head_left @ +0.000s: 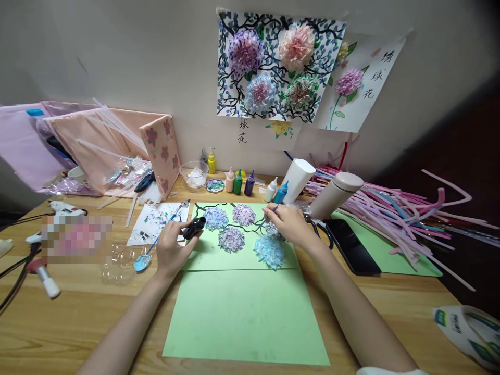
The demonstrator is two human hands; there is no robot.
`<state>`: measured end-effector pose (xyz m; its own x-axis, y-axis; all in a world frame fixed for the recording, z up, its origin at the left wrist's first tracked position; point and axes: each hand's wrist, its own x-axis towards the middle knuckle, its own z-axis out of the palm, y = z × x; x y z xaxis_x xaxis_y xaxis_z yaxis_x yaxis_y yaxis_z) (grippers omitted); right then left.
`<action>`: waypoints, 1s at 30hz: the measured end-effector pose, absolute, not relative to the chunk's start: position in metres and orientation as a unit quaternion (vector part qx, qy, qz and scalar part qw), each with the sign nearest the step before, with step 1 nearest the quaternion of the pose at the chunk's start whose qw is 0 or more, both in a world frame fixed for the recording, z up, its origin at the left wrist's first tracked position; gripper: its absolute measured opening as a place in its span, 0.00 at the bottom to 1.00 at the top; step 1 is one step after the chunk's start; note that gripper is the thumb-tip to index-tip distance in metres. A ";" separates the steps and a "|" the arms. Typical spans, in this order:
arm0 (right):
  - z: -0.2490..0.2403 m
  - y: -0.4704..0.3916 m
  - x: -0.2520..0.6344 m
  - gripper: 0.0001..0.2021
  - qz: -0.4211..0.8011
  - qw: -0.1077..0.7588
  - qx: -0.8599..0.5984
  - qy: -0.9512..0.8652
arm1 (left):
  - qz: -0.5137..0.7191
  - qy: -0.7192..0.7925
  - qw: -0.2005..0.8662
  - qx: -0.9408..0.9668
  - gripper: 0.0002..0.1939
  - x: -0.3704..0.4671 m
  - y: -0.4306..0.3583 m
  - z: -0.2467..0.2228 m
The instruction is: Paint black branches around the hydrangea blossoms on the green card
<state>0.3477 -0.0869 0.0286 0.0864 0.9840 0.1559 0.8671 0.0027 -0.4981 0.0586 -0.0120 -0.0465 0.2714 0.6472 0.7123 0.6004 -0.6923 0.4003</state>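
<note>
Your left hand (174, 249) grips a small glossy black bottle (194, 227); your right hand (289, 225), apart, pinches a slim blue brush (264, 222) over pale green paper (216, 259) between them. Five fluffy pastel flowers (231, 239) and some black painted branches (250, 228) are on; branchwork beside your right hand seems unfinished.

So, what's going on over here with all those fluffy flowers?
Someone's left hand is holding a small dark bottle, and their right hand holds a thin blue brush. The brush points down at green paper; I can't tell if its tip is touching. Black branch-like lines run between the fluffy flowers on that paper. Behind it stand little paint bottles, and a similar flower picture hangs on the wall.
</note>
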 end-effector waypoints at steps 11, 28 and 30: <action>0.039 -0.093 0.351 0.18 0.108 0.311 -0.675 -0.660 | 0.456 0.399 0.026 0.795 0.14 0.059 -0.011 -0.048; 0.023 -0.088 0.346 0.20 0.103 0.391 -0.669 -0.623 | 0.455 0.393 0.026 0.799 0.14 0.059 -0.012 -0.047; 0.024 -0.088 0.346 0.20 0.107 0.384 -0.668 -0.629 | 0.456 0.391 0.024 0.799 0.14 0.060 -0.012 -0.047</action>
